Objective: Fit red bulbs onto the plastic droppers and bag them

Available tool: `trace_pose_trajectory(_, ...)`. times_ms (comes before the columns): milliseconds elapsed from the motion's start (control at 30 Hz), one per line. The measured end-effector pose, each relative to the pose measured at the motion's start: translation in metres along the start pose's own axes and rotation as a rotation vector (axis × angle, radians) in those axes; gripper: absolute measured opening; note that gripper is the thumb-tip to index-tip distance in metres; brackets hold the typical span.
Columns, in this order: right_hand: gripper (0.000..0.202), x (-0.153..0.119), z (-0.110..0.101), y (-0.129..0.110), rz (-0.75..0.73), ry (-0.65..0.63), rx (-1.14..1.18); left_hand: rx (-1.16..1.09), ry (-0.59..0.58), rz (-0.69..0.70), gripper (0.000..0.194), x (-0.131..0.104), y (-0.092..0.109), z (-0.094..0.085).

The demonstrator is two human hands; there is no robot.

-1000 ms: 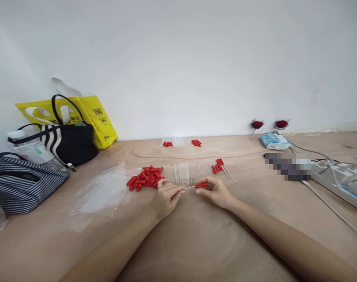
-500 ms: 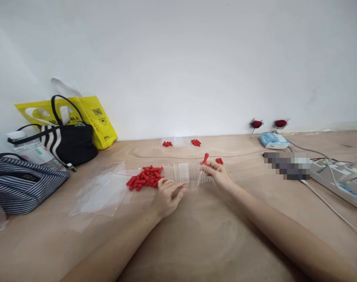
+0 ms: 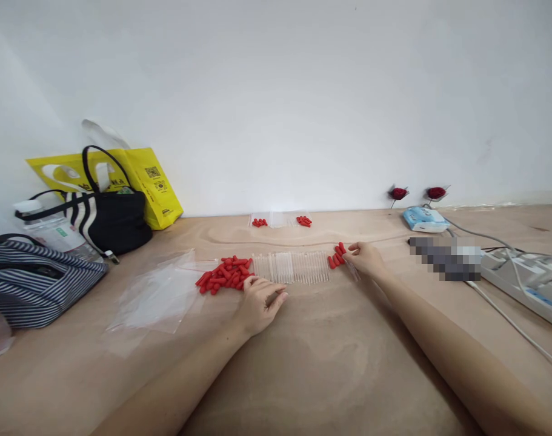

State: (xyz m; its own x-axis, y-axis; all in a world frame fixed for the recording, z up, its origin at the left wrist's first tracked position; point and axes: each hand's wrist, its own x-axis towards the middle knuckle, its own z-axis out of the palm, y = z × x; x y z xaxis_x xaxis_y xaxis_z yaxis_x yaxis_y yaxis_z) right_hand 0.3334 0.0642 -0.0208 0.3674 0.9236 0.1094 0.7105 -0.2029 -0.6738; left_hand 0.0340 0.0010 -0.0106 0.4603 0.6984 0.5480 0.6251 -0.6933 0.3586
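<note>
Beside the loose pile of red rubber bulbs (image 3: 225, 275), my left hand (image 3: 261, 306) rests on the table with fingers loosely bent and thumb apart, nothing in it. A row of clear thin tubes (image 3: 287, 267) lies side by side just beyond its fingertips. To the right of the row, several droppers with red bulbs (image 3: 337, 255) lie together, their clear tubes pointing toward me and to the right. My right hand (image 3: 364, 260) is over these tubes, thumb and fingers pinched on a dropper among them; the fingers partly hide it.
Clear plastic bags (image 3: 155, 297) lie left of the pile. Two small bags with red bulbs (image 3: 304, 221) sit by the wall. Handbags (image 3: 112, 221) and a yellow bag (image 3: 162, 188) stand at left. A tissue pack (image 3: 425, 219), power strip (image 3: 530, 281) and cables are at right.
My right hand has carried a red-bulbed dropper from above the tube row rightward and down to the droppers lying there. My left hand stays in place.
</note>
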Motion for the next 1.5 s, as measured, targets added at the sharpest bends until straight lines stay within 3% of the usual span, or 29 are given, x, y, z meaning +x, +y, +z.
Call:
trace_pose_trajectory(300, 0.022, -0.005, -0.003, -0.007, -0.079, -0.025, -0.11, 0.028, -0.008, -0.01, 0.01, -0.001, 0.001, 0.0)
trace_pose_trajectory(500, 0.022, -0.011, -0.001, -0.011, -0.111, -0.017, -0.249, 0.21, 0.064, -0.15, 0.01, -0.001, -0.005, 0.0)
trace_pose_trajectory(633, 0.022, -0.013, -0.001, -0.013, -0.093, -0.021, -0.274, 0.343, 0.074, -0.251, 0.013, 0.012, -0.013, -0.004)
trace_pose_trajectory(900, 0.021, -0.018, 0.0, -0.018, -0.055, -0.017, -0.264, 0.504, -0.089, -0.459, 0.018, 0.058, -0.018, -0.003)
trace_pose_trajectory(1100, 0.022, -0.022, -0.003, -0.026, -0.063, -0.003, -0.196, 0.544, -0.167, -0.552, 0.022, 0.071, -0.024, 0.005)
trace_pose_trajectory(1200, 0.022, -0.033, 0.003, -0.035, -0.165, -0.054, -0.029, 0.543, -0.206, -0.588, 0.022, 0.074, -0.025, 0.006)
trace_pose_trajectory(1300, 0.023, -0.054, 0.015, -0.045, -0.377, -0.17, 0.156, 0.545, -0.235, -0.604, 0.023, 0.077, -0.025, 0.008)
trace_pose_trajectory(1500, 0.014, -0.087, 0.027, -0.052, -0.717, -0.353, 0.204, 0.557, -0.286, -0.582, 0.022, 0.081, -0.017, 0.003)
